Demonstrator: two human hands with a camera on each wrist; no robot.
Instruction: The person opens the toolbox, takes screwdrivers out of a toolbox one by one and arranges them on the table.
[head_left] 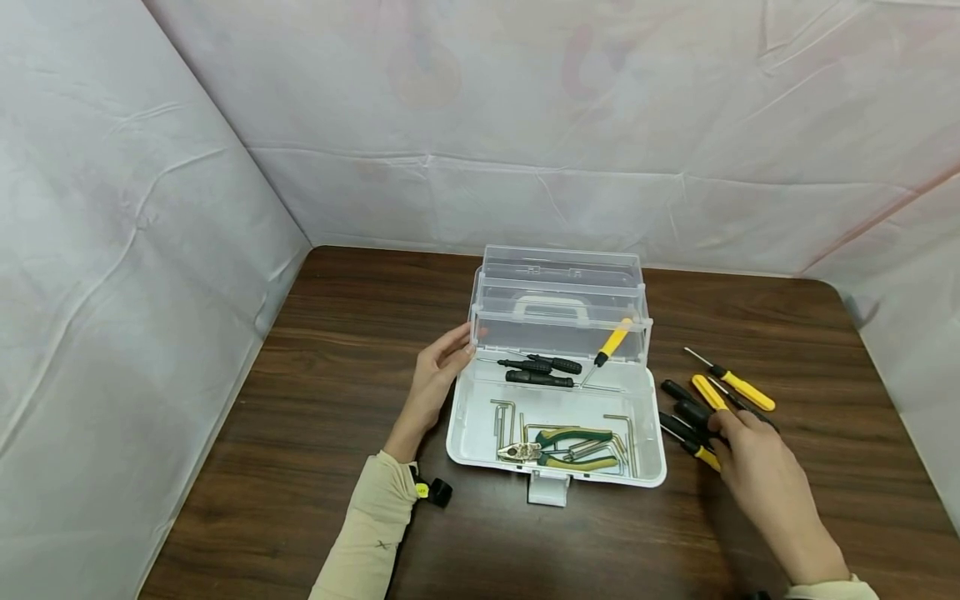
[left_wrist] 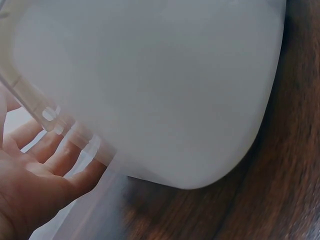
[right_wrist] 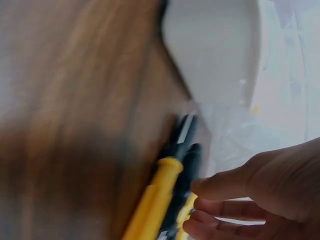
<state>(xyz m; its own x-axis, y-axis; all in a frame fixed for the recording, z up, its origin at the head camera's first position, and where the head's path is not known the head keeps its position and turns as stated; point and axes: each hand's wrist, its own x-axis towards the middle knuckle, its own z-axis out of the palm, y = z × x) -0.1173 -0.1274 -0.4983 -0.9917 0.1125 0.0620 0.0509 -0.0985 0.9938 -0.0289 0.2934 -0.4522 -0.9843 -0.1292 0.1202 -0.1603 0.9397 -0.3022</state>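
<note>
"Several screwdrivers (head_left: 693, 413) lay where?"
"On the table (head_left: 360, 333) beside the open toolbox (head_left: 572, 407), partly under the right hand (head_left: 765, 475), whose grip I couldn't tell. The left hand (head_left: 433, 379), fingers apart, touched the clear lid (head_left: 562, 279)."

The left grip (head_left: 432, 381) is spread, the right grip (head_left: 765, 477) curled.

The smooth pale side of a box (left_wrist: 165, 90) fills most of the view, its rounded corner low down. At lower left is the left hand (left_wrist: 37, 182), its fingers (left_wrist: 86, 179) slightly spread, their ends showing through clear plastic (left_wrist: 31, 100). Dark wood-grain counter (left_wrist: 295, 150) runs along the right.
</note>
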